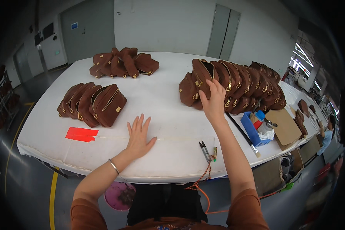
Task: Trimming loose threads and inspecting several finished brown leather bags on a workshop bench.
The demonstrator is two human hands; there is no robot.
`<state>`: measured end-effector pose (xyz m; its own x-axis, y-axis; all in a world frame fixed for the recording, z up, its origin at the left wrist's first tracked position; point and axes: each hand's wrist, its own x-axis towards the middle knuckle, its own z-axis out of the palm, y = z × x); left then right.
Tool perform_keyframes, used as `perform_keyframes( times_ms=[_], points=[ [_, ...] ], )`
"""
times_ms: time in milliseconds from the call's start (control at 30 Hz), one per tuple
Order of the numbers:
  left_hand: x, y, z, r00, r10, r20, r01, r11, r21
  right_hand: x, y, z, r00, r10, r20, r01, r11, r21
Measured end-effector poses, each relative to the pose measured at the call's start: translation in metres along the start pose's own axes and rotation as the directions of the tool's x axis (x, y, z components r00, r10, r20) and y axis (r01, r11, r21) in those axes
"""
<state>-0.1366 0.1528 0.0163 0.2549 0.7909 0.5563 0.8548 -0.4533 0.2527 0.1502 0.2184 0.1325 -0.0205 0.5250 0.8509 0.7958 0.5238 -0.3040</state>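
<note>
My left hand [139,138] lies over the white table with fingers spread and nothing in it; a bracelet circles that wrist. Out to the right, my right hand [214,99] reaches to the front of a pile of brown zip bags. Its thumb and fingers are apart, overlapping the nearest upright brown bag [200,73], whose gold zip is partly undone; whether they touch it I cannot tell. Several brown bags [253,82] stand in rows behind it. To the left, another row of brown zip bags [108,105] leans together, with gold zip pulls and small tags.
More brown bags [120,63] lie at the far left of the table [161,103]. Red tape [81,134] marks the near left. Thread snips [204,150], a small pointed tool [215,150], a brush [243,134], a blue box [251,130] and cardboard [283,126] lie right. A person [326,136] works beyond.
</note>
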Motion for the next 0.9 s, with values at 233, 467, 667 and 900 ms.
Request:
perform_keyframes(
  times_ms=[233,467,667,900],
  points=[
    [-0.003,-0.007,0.014,0.993,-0.076,0.088,0.084,0.992,-0.098,0.047,0.034,0.032,0.990,0.121,-0.070,-0.138,0.925,-0.353],
    [-0.002,-0.012,0.020,0.993,-0.094,0.066,0.102,0.986,-0.130,0.059,0.033,0.043,0.990,0.136,-0.032,-0.139,0.930,-0.340],
    [-0.003,-0.016,0.006,0.985,-0.089,-0.151,0.043,0.959,-0.280,0.040,-0.022,0.001,0.992,-0.124,0.025,0.125,0.991,-0.037],
    [-0.003,0.032,-0.071,0.810,-0.144,-0.569,-0.093,0.926,-0.366,0.006,-0.070,-0.067,0.794,-0.171,0.583,-0.196,0.836,0.513]
  ],
)
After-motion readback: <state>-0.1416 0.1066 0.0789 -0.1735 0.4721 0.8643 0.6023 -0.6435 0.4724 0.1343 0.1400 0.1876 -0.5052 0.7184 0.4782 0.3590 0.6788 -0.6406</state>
